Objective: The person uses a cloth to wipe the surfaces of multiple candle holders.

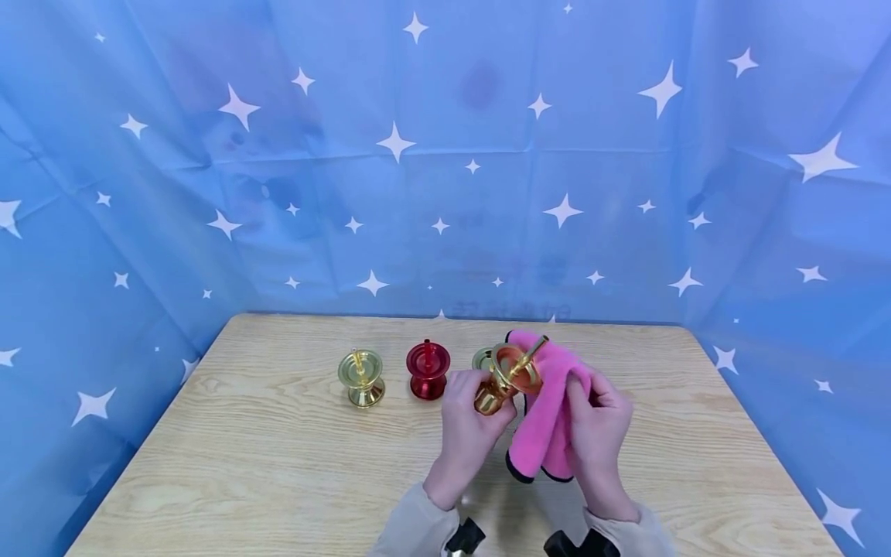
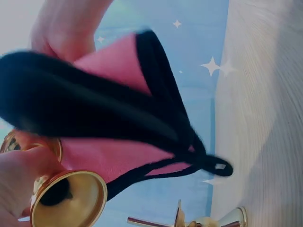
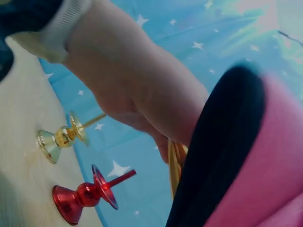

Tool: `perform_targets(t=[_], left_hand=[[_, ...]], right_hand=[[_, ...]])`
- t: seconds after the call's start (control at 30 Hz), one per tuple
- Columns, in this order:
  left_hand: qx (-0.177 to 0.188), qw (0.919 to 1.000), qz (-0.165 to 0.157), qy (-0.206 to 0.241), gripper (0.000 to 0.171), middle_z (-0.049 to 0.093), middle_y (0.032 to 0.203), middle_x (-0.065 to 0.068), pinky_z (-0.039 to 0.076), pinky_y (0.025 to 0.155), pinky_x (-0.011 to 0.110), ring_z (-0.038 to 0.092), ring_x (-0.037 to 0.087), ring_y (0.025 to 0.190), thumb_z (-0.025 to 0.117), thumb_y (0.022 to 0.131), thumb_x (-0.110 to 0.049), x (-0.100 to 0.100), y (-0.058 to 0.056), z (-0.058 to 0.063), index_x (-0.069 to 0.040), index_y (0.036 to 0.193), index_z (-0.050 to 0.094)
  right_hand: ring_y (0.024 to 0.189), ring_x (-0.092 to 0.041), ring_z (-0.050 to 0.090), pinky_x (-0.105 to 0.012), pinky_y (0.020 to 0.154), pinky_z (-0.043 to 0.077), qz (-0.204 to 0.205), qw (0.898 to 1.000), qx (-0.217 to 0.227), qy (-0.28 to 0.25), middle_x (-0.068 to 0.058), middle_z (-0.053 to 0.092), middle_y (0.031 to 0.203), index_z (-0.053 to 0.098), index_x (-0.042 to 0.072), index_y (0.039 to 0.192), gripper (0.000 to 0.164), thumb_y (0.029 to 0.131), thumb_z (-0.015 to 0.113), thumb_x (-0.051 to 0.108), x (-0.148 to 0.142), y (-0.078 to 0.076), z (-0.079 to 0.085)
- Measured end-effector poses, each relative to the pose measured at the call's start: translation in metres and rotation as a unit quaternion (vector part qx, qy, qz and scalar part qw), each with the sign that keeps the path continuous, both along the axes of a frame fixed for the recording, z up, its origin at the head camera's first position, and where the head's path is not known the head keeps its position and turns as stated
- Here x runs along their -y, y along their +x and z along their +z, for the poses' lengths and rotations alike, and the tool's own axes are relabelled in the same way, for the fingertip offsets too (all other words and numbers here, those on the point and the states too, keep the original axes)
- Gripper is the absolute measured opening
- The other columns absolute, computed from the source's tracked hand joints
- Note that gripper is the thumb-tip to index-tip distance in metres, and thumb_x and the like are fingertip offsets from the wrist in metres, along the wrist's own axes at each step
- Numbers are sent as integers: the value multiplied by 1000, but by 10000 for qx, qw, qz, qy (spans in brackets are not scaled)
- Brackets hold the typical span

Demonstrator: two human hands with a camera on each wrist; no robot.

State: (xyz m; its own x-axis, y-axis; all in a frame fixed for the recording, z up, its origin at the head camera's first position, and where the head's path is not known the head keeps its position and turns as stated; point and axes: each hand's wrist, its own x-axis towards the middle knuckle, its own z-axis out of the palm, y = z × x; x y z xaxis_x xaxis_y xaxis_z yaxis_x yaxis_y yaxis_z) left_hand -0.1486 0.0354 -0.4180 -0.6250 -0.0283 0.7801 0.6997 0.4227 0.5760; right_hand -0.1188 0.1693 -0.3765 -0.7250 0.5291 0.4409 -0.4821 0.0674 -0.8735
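My left hand [image 1: 468,422] grips a shiny gold candle holder [image 1: 489,398] round its waist, tilted so its dish and central pin lean up to the right. In my right hand [image 1: 602,425] is a pink cloth [image 1: 534,437] with black edging, bunched and hanging down. The cloth lies against the far right side of the dish; whether it presses there cannot be seen. From the left wrist camera, the held holder's hollow base [image 2: 71,201] shows, and the cloth's black-edged loop [image 2: 218,166] dangles. In the right wrist view the cloth [image 3: 270,175] covers most of the held holder.
Three more candle holders stand upright towards the back of the wooden table [image 1: 278,464]: a pale gold one [image 1: 365,391], a red one [image 1: 428,383], and another pale gold one [image 1: 482,357] partly hidden behind the held piece. A blue star-patterned curtain [image 1: 445,186] surrounds the table.
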Motion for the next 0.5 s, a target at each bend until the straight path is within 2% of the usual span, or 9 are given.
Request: perform_targets(t=[0.07,0.13,0.2,0.3,0.37,0.43,0.5], left_hand=[[4,9999,113,63,27,59,78,0,42,66,26,51,16,73,73,59,-6,0,-1,0,-8,82,59],[44,9998,177,106,27,60,78,2,42,66,27,52,17,73,74,59,-6,1,-1,0,-7,82,59],[25,9996,232,127,28,60,78,3,43,66,27,52,17,74,75,59,-6,1,-1,-1,-6,82,60],[6,9997,222,140,29,60,78,3,44,65,27,53,17,74,76,59,-5,3,-2,-1,-5,82,60],[12,9997,190,150,29,60,77,3,44,65,27,53,17,74,76,58,-5,5,-2,-1,-6,82,60],[44,9998,118,175,28,60,77,3,44,64,27,52,17,74,75,57,-5,7,-3,-1,-6,81,60],[110,9997,0,217,27,61,78,2,44,64,26,52,17,74,75,59,-6,9,-4,0,-6,81,60]], right_hand=[[78,-4,60,-12,62,47,253,9974,-114,658,-2,66,88,70,0,90,13,83,62,-7,4,5,-3],[102,-7,56,-13,78,45,503,9875,-241,1474,-8,62,114,67,-2,107,30,78,68,-7,8,10,-5],[116,-10,49,-13,85,42,672,9727,-385,2187,-14,53,128,61,-4,118,48,71,73,-8,10,14,-7],[120,-9,45,-11,86,40,677,9531,-537,2901,-20,49,132,58,-2,122,57,67,71,-12,8,16,-9],[118,-9,48,-12,86,42,564,9428,-764,3196,-21,52,128,60,-3,120,52,70,65,-15,3,15,-9],[109,-6,54,-10,84,42,295,9325,-1074,3435,-20,59,120,63,-2,116,45,73,58,-16,-4,12,-9],[100,-10,59,-10,84,42,-112,9205,-1439,3630,-19,64,109,66,-2,111,34,79,56,-11,-12,6,-9]])
